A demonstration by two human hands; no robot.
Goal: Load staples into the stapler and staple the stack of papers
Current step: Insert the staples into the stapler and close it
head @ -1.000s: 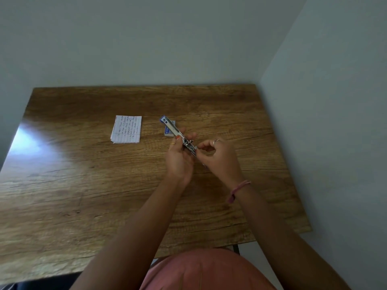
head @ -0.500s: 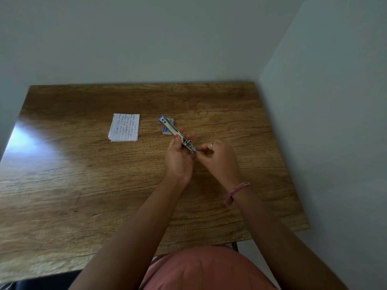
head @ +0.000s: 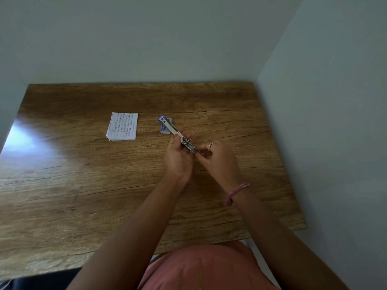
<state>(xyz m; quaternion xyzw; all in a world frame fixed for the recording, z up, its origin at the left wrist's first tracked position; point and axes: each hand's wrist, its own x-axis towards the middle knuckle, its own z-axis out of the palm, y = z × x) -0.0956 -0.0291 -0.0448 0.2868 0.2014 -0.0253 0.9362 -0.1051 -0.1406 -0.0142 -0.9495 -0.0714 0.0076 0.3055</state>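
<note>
Head view: the stapler [head: 178, 133], a slim metal one with a blue far end, is held up over the middle of the wooden table [head: 83, 195], slanting from upper left to lower right. The left hand [head: 178, 158] is closed around its middle. The right hand [head: 217, 158] pinches at its near end; what lies between those fingertips is too small to tell. A small blue box [head: 165, 129] lies under the stapler's far end. The stack of papers [head: 122, 126] rests well to the left.
</note>
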